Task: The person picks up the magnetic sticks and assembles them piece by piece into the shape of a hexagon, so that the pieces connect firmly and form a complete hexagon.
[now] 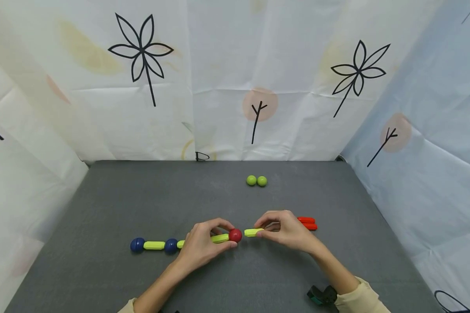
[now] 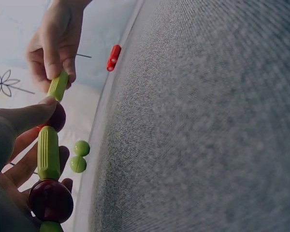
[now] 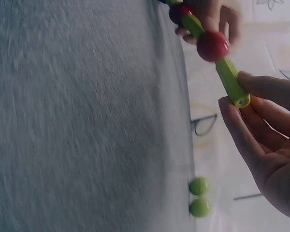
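Head view shows your left hand pinching the red end ball of the ball-and-rod chain, which runs off leftward over the grey tabletop, while your right hand pinches a separate yellow-green rod between thumb and fingertips, its end just beside that ball. You appear to be joining this rod to the chain; the next move likely calls for steadying the ball and bringing the rod straight onto it. Two green balls lie well beyond your hands.
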Action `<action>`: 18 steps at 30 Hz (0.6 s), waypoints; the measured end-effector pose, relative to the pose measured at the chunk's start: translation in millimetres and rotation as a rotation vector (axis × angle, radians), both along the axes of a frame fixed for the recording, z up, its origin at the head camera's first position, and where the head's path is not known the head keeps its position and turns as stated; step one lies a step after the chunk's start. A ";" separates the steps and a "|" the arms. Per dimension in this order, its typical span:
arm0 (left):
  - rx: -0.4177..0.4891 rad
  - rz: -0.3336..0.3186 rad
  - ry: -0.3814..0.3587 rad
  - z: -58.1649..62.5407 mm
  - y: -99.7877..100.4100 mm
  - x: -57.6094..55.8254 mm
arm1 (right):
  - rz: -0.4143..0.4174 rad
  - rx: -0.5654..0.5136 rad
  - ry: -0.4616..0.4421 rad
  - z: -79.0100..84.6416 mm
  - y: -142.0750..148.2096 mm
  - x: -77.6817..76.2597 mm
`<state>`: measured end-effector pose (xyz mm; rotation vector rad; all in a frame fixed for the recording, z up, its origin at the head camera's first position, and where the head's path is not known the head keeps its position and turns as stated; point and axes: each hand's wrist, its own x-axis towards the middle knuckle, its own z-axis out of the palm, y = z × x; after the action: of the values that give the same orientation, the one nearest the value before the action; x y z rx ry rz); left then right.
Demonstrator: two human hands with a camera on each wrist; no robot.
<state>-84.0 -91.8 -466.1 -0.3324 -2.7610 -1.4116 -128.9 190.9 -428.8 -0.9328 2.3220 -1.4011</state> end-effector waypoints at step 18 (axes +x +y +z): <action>-0.004 -0.006 0.041 3.6 3.5 0.5 | -0.051 -0.045 0.064 -5.5 -23.0 10.4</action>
<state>-83.5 -88.3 -462.5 -0.3659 -2.7327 -1.3853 -118.4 167.9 -434.3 -0.9508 2.3857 -1.4694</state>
